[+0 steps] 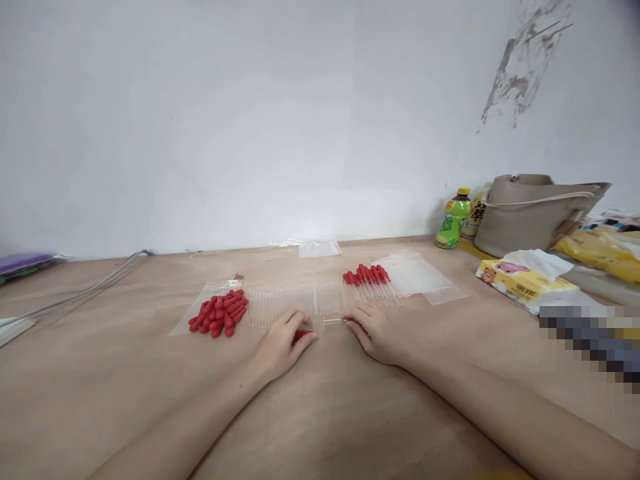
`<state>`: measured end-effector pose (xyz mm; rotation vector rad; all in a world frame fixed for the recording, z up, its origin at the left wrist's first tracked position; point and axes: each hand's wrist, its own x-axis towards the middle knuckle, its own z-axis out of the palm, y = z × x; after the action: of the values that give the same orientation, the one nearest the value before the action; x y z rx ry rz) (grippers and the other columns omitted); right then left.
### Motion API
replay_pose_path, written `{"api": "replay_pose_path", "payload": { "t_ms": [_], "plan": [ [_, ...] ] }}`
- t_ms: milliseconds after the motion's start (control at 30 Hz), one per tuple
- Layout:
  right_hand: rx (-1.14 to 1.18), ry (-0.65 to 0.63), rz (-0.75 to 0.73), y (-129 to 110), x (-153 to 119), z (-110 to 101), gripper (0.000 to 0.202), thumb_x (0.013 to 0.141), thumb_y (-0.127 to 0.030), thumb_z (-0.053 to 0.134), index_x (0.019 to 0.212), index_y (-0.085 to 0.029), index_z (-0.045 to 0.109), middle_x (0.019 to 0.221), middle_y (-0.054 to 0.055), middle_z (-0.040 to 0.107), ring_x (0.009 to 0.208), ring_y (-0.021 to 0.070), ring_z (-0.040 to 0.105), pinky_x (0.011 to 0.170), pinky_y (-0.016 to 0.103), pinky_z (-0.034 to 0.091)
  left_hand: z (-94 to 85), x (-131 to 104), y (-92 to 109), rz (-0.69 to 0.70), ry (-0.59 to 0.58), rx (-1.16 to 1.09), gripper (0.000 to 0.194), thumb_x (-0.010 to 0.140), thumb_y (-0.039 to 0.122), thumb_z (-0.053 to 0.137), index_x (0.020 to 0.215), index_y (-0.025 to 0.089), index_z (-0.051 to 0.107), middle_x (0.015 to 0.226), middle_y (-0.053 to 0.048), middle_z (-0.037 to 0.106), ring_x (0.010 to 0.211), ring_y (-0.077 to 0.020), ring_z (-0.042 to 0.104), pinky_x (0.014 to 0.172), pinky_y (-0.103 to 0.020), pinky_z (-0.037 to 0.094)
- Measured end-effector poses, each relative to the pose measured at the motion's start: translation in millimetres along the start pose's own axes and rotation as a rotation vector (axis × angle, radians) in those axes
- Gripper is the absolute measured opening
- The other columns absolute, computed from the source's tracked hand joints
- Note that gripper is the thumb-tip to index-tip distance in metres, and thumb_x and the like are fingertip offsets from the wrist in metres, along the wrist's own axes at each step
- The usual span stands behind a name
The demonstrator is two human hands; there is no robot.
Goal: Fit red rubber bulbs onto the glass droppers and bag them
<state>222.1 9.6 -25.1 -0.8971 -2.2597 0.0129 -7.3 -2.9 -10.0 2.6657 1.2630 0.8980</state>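
Note:
My left hand (283,343) is closed around a red rubber dropper bulb (302,335), most of it hidden by the fingers. To its right, my right hand (376,335) pinches one end of a clear glass dropper tube (332,321), which points left toward the bulb without touching it. Beyond my hands lies a row of loose glass tubes (315,299). A heap of red bulbs (219,313) rests on a plastic bag left of the row. On the right, several droppers (373,283) with red bulbs fitted on their tubes lie side by side.
Clear zip bags (415,275) lie behind the droppers, and another flat bag (319,249) is near the wall. At the right stand a green bottle (453,220), a grey-beige bag (525,217) and a yellow tissue pack (523,280). A grey cable (95,285) runs along the left.

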Motion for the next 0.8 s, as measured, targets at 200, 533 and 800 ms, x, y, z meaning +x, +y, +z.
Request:
{"api": "replay_pose_path", "payload": {
  "t_ms": [200,533,800],
  "plan": [
    [0.020,-0.013,-0.025,-2,0,-2,0.009,0.083,-0.019,0.043,0.082,-0.017,0.052,0.078,0.004,0.055,0.074,0.0143,0.051,0.066,0.026,0.041,-3.9,-3,-9,-0.025,0.005,-0.027,0.015,0.081,0.028,0.052,0.088,0.022,0.065,0.105,-0.006,0.054,0.099,-0.0213,0.050,0.083,-0.036,0.042],
    [0.087,0.019,0.027,-13,2,-2,0.011,0.084,-0.022,0.044,0.085,-0.018,0.054,0.075,0.002,0.057,0.069,0.0121,0.053,0.062,0.023,0.042,-2.0,-2,8,-0.090,-0.005,-0.203,0.018,0.087,0.028,0.043,0.092,0.020,0.058,0.082,-0.002,0.063,0.075,-0.0154,0.057,0.068,-0.027,0.044],
    [0.132,-0.005,0.001,-11,3,1,0.013,0.085,-0.022,0.043,0.087,-0.018,0.056,0.079,0.002,0.058,0.074,0.0116,0.053,0.067,0.023,0.041,-0.8,-4,9,-0.076,0.014,-0.286,0.017,0.085,0.027,0.046,0.094,0.020,0.059,0.086,-0.002,0.065,0.077,-0.0146,0.059,0.069,-0.024,0.046]
  ]
}}
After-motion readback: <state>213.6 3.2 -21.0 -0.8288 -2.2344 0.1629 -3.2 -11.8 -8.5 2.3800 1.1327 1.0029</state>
